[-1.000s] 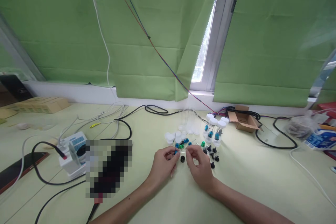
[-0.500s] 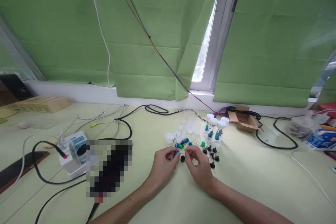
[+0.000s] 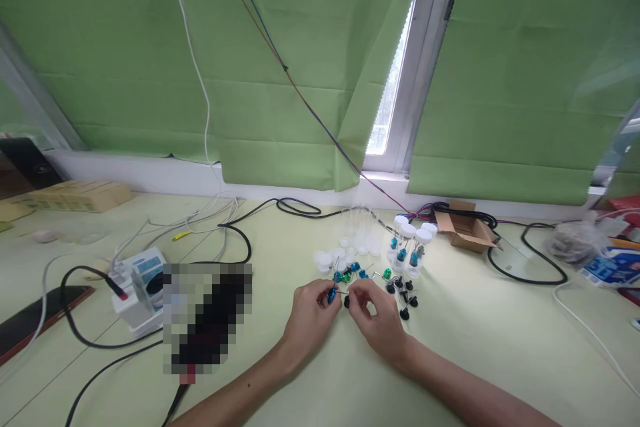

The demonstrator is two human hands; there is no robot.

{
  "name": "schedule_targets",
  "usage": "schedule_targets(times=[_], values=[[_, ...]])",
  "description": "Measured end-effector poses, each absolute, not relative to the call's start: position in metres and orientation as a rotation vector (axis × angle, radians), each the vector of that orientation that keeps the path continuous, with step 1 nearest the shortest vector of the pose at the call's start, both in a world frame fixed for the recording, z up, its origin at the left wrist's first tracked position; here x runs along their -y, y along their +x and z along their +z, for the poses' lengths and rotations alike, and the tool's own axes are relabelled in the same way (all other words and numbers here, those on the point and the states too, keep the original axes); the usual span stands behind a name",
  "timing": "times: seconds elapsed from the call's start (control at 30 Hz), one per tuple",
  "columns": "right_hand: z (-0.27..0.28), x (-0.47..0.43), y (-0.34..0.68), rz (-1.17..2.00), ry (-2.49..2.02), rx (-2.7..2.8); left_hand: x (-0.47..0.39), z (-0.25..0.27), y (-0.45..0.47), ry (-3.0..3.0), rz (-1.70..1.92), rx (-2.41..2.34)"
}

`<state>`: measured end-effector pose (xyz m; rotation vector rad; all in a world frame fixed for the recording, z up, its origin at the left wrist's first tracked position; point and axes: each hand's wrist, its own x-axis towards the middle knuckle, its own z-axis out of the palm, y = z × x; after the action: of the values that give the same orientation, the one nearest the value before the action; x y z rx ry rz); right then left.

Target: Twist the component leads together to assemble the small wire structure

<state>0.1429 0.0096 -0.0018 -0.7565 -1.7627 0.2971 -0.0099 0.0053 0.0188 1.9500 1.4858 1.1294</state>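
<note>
My left hand (image 3: 313, 310) is closed, pinching a small blue part (image 3: 332, 295) between thumb and fingertips. Just to its right, my right hand (image 3: 377, 317) is closed in a pinch at the end of a thin metal rod (image 3: 342, 292). The rod spans the short gap and meets the blue part; whether it sits inside cannot be made out. Below the right fingertips a round black piece (image 3: 347, 302) lies partly covered. Beyond the hands are loose blue parts (image 3: 355, 267) and green parts (image 3: 387, 273). Several black knob-like pieces (image 3: 405, 313) lie right of the right hand.
Clear tubes with white caps (image 3: 423, 236) stand behind, some holding blue parts. Other clear tubes (image 3: 367, 240) and loose white caps (image 3: 324, 261) are nearby. An open cardboard box (image 3: 466, 233) sits at the back right. A white power adapter (image 3: 137, 293) and cables (image 3: 245, 240) occupy the left.
My right hand has shifted slightly left, bringing the rod to the blue part. In my left fingers the blue part has turned and moved slightly left.
</note>
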Motion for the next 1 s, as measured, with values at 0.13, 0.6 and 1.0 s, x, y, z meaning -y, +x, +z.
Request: schedule_targets(times=[0.13,0.6,1.0], values=[[-0.001,-0.009,0.143,0.276,-0.721,1.796,-0.0049,0.0188,-0.0102,2.006,1.129,-1.486],[-0.0023,-0.007,0.1436,0.235,-0.666,1.867,-0.0037,0.0151,-0.014,2.161,1.091,-1.461],[0.0049,-0.0097,0.1477,0.211,-0.66,1.973,-0.0049,0.0149,-0.0153,2.207,1.063,-1.458]])
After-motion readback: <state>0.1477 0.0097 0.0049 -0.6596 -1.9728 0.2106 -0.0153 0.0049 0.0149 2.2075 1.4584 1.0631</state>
